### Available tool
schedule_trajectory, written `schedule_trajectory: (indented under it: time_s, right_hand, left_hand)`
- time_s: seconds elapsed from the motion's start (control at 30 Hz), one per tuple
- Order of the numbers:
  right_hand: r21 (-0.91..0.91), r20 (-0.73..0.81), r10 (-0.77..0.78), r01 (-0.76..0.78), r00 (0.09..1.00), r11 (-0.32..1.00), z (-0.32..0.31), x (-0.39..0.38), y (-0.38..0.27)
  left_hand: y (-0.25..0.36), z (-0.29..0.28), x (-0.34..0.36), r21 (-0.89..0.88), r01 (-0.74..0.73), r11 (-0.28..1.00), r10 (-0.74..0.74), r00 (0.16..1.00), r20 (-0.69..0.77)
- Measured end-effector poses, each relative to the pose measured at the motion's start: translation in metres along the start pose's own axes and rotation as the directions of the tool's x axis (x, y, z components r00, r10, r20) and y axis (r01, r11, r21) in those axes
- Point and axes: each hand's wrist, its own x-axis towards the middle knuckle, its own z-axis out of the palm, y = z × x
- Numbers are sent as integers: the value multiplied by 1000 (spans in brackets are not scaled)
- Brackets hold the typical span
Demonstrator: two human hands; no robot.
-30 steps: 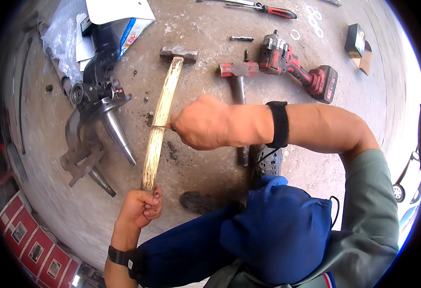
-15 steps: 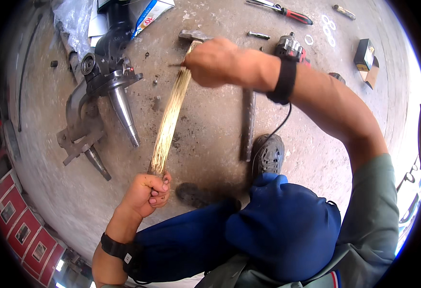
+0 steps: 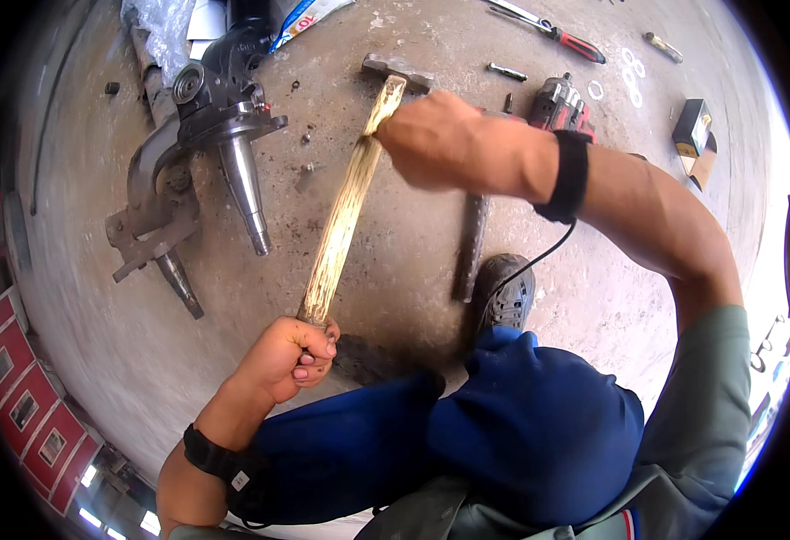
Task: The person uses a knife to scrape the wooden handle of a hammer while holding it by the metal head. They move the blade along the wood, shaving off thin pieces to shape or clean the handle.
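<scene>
A hammer with a pale, rough wooden handle slants across the middle, its metal head at the far end. My left hand is closed around the handle's near end. Close below the head, my right hand is closed, its fingertips against the handle's right side. A small dark sliver shows at those fingertips; what it is I cannot make out. The fingers' undersides are hidden.
Left of the hammer lie a greasy steering knuckle with a steel spindle and a second spindle part. A metal bar, a red-and-grey power tool, a screwdriver, white rings and a small box lie rightward.
The whole view has shifted slightly, moving the floor objects rightward. My right hand has moved a little along the handle, away from the hammer head. My left hand keeps its hold.
</scene>
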Motion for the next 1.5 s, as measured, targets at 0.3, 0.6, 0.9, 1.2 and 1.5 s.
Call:
schedule_trajectory:
  time_s: [0.3, 0.6, 0.9, 1.2, 1.5]
  right_hand:
    - [144, -204, -27, 57, 979, 988, 4, -2, -16]
    - [287, -49, -359, 357, 932, 889, 6, -35, -68]
    - [289, -271, -379, 450, 885, 845, 57, -59, -77]
    - [49, -215, -91, 103, 972, 993, 26, -32, -2]
    - [-43, -55, -24, 22, 998, 999, -7, -19, 5]
  left_hand:
    - [-3, 1, 6, 0, 3, 1000, -3, 1000, 14]
    - [-7, -1, 6, 43, 25, 999, -25, 1000, 6]
    - [-8, 3, 1, 74, -35, 997, 38, 998, -44]
    - [1, 31, -8, 125, -114, 986, 120, 992, -41]
    - [3, 33, -6, 156, -108, 982, 114, 993, -30]
